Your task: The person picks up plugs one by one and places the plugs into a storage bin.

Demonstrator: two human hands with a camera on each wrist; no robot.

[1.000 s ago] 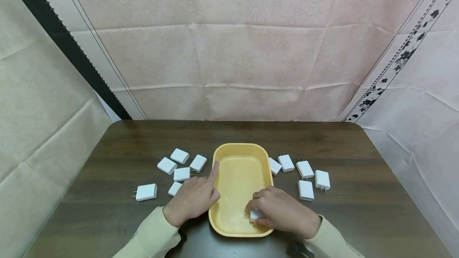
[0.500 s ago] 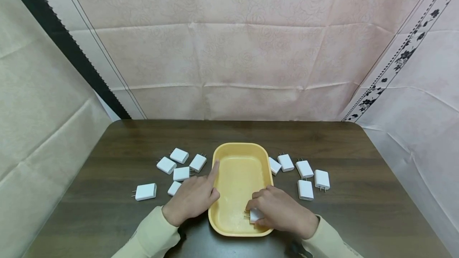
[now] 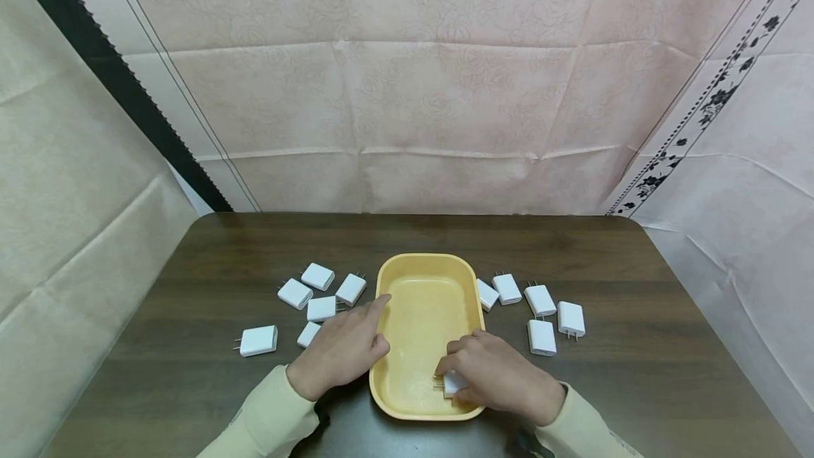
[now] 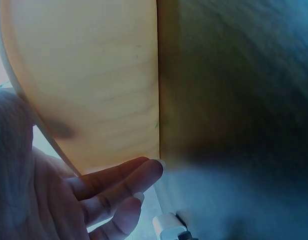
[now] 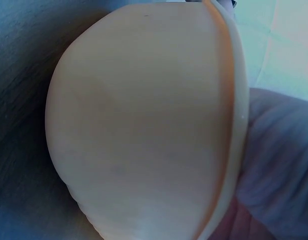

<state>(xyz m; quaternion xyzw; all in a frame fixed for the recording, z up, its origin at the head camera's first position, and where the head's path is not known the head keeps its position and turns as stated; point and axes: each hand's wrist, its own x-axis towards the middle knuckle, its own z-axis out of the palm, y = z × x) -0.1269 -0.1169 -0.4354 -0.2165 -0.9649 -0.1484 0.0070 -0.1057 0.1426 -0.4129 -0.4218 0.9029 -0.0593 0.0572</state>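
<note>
A yellow tray (image 3: 427, 316) stands on the wooden table in the head view. My left hand (image 3: 346, 345) holds its left side, with the thumb over the rim and the index fingertip at the rim further up. In the left wrist view, the other fingers of the left hand (image 4: 108, 195) lie along the tray's outer wall (image 4: 103, 75). Inside the near right corner, my right hand (image 3: 499, 377) pinches a white charger plug (image 3: 453, 384), its metal prongs pointing left. The right wrist view has the tray's outer wall (image 5: 143, 120) hiding the right fingers (image 5: 239, 222) mostly.
Several white charger plugs (image 3: 322, 309) lie left of the tray, one (image 3: 258, 341) set apart further left. Several more (image 3: 542, 338) lie to its right, one (image 3: 487, 295) against the tray's side. Cloth (image 3: 407, 104) hangs behind the wooden table (image 3: 636, 373).
My left index fingertip has drawn back slightly toward me along the tray's rim. The right hand keeps the charger plug in nearly the same spot, with a very slight shift.
</note>
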